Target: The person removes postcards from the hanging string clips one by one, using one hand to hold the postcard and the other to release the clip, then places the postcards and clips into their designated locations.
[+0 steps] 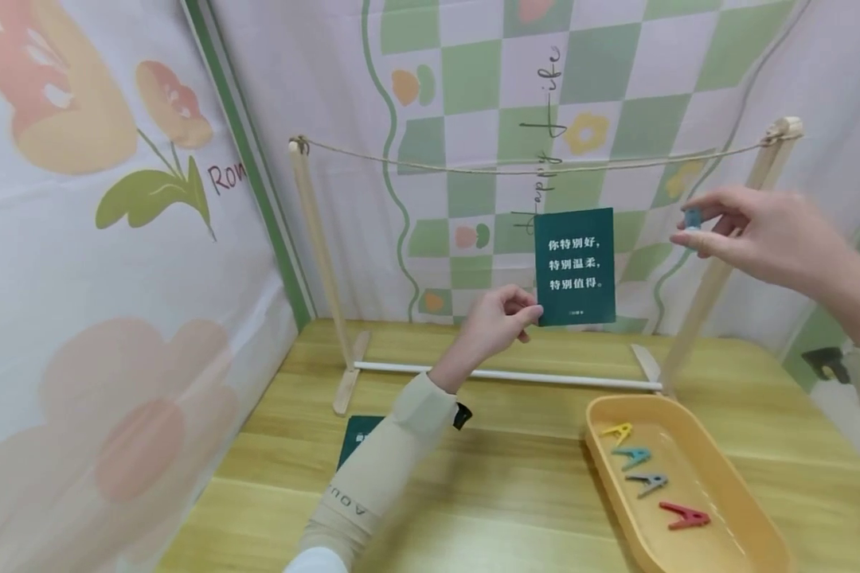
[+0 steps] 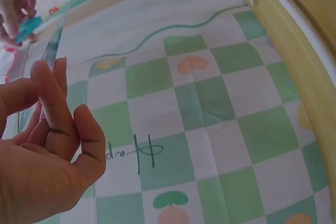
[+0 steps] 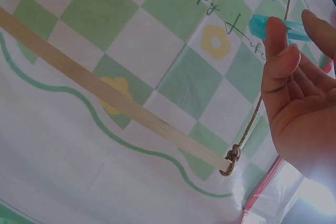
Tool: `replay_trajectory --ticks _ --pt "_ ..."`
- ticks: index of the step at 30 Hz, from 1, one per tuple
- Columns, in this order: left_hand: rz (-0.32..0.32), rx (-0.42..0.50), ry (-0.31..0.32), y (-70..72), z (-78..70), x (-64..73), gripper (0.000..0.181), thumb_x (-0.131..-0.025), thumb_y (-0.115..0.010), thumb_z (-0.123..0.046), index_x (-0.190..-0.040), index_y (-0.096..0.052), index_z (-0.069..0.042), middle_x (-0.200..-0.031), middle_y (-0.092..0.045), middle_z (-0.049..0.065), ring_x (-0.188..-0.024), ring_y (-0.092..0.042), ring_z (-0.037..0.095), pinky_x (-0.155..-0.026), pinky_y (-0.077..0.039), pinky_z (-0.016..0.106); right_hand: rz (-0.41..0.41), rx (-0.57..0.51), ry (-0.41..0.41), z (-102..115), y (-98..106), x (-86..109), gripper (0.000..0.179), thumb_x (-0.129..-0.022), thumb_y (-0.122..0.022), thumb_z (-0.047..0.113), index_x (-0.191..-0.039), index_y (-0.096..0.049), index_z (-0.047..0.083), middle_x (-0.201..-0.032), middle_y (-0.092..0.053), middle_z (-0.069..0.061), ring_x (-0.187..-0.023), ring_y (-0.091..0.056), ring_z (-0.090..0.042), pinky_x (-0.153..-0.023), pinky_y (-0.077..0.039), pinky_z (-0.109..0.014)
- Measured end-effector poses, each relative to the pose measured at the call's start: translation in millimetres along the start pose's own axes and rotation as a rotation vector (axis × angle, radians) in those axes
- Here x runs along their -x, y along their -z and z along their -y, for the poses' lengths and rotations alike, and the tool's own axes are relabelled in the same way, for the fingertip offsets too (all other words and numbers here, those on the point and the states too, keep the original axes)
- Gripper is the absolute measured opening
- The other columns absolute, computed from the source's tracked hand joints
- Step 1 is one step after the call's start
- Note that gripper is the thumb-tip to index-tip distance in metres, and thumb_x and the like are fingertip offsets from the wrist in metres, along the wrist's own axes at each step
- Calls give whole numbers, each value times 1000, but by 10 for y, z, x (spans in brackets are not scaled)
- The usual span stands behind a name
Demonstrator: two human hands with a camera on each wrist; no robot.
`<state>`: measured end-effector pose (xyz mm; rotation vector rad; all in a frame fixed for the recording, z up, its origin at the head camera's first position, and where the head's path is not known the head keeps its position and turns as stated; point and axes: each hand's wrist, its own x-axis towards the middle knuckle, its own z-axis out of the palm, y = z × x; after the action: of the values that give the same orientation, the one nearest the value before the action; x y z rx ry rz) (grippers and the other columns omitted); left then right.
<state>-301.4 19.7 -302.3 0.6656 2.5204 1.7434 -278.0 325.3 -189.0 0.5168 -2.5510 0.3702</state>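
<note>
My left hand [image 1: 498,322] pinches the lower left corner of a dark green card [image 1: 575,270] with white printed characters. The card is upright, below the sagging string [image 1: 473,171] and apart from it. Near the right post, my right hand [image 1: 774,235] holds a blue clothespin [image 1: 692,218] between thumb and fingers. In the right wrist view this clothespin [image 3: 258,27] looks turquoise, and the right hand [image 3: 299,98] grips it with the thumb and index finger. The left wrist view shows the left hand [image 2: 52,145] with its fingers bent; the card there is seen nearly edge-on.
A wooden frame with a left post [image 1: 321,255] and a right post [image 1: 709,294] carries the string. A white rod [image 1: 545,377] joins its feet. The orange tray [image 1: 609,497] holds several clothespins. Another green card [image 1: 354,438] lies on the table, partly under the left sleeve.
</note>
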Motion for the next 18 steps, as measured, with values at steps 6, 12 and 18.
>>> replay_trajectory --ticks 6,12,18 --pt "40 -23 39 145 86 106 11 -96 -65 -21 -98 -67 -10 -88 -74 9 -62 -67 26 -59 -57 29 55 7 -4 -16 -109 164 31 -89 -73 27 -112 -68 6 -76 -70 -2 -60 -44 15 -49 -39 -19" --pt "75 -33 76 242 162 212 11 -97 -63 -22 -99 -63 -12 -80 -72 -1 -61 -66 25 -66 -59 40 74 -14 14 -74 -272 304 30 -87 -75 24 -111 -67 6 -77 -71 -1 -59 -46 13 -49 -39 -21" --pt "105 -58 87 370 295 338 10 -99 -61 -20 -98 -61 -10 -86 -75 9 -58 -65 20 -57 -56 34 116 -32 76 -92 -510 457 29 -82 -79 21 -106 -69 10 -75 -70 4 -59 -51 9 -49 -42 -22"
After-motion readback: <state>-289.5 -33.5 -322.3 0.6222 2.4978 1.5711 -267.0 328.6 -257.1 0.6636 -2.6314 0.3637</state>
